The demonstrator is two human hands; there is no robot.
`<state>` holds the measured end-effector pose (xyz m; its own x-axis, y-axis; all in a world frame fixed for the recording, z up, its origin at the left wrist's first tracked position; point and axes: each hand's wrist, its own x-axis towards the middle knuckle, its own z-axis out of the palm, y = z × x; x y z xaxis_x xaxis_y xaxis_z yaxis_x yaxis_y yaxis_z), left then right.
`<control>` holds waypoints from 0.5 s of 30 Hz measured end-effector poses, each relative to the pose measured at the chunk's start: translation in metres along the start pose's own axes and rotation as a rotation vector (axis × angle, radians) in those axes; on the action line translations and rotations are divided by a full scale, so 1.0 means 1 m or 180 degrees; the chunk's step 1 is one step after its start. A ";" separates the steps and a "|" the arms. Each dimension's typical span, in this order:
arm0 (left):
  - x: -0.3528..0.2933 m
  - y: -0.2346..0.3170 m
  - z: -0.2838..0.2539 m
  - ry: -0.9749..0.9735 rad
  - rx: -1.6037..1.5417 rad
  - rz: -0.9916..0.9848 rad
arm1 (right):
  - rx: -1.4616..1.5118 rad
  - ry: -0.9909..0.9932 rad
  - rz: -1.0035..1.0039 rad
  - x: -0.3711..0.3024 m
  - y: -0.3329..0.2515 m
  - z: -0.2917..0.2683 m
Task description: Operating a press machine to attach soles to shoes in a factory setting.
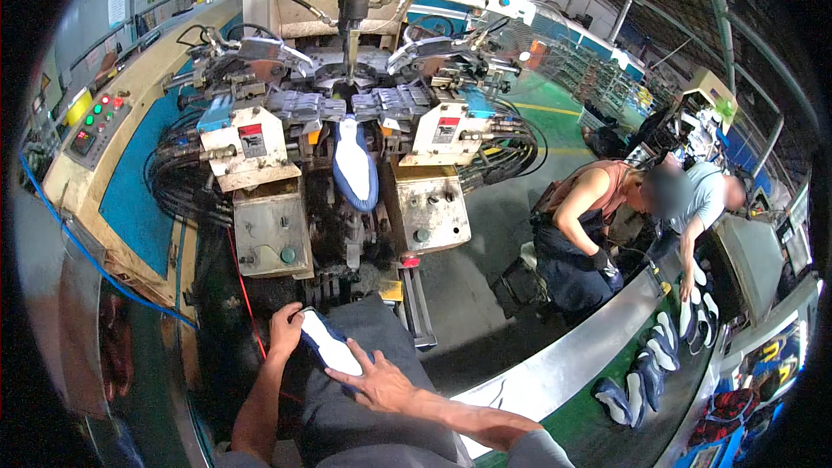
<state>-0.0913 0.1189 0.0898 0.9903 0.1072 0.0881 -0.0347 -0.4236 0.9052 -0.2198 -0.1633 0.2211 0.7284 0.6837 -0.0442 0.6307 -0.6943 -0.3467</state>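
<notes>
Over my lap lies a dark blue shoe upper (332,347) with its white sole side facing up. My left hand (284,329) is closed around one end of it. Across the other end, my right hand (380,381) grips with the thumb and fingers at its edges. In front of me a second blue shoe upper (354,169), also white side up, sits clamped in the shoe machine (351,104) between its metal jaws. The undersides of both shoe uppers are hidden.
Control boxes (273,230) with buttons flank the clamped piece. A button panel (97,126) stands at left. To my right, a green conveyor (563,420) with a metal edge carries several shoe uppers (641,381). Two co-workers (581,217) bend over work beyond it.
</notes>
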 end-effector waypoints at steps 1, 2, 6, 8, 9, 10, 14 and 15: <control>0.003 0.006 0.002 -0.0011 0.0000 0.0029 | -0.0010 0.0026 0.0015 0.000 0.002 0.000; 0.001 0.011 0.004 0.0043 0.0392 0.0116 | 0.0032 0.0005 0.0073 -0.001 0.002 0.001; -0.002 0.029 0.009 0.0147 0.0922 0.0327 | 0.0184 -0.0011 0.0192 -0.004 0.003 0.005; -0.002 0.031 0.011 0.0176 0.0994 0.0327 | 0.0253 -0.0054 0.0228 -0.005 0.004 0.004; -0.001 0.032 0.012 0.0143 0.1012 0.0415 | 0.0292 -0.0039 0.0244 -0.006 0.005 0.004; -0.001 0.033 0.012 0.0114 0.1031 0.0497 | 0.0332 -0.0029 0.0255 -0.007 0.006 0.004; 0.000 0.033 0.018 0.0028 0.1115 0.0491 | 0.0390 -0.0046 0.0312 -0.015 0.009 0.005; -0.001 0.035 0.020 0.0036 0.1103 0.0509 | 0.0410 0.0021 0.0336 -0.017 0.010 0.007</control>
<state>-0.0907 0.0858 0.1131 0.9745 0.0241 0.2232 -0.1393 -0.7146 0.6856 -0.2279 -0.1802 0.2117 0.7908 0.6068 -0.0805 0.5114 -0.7273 -0.4577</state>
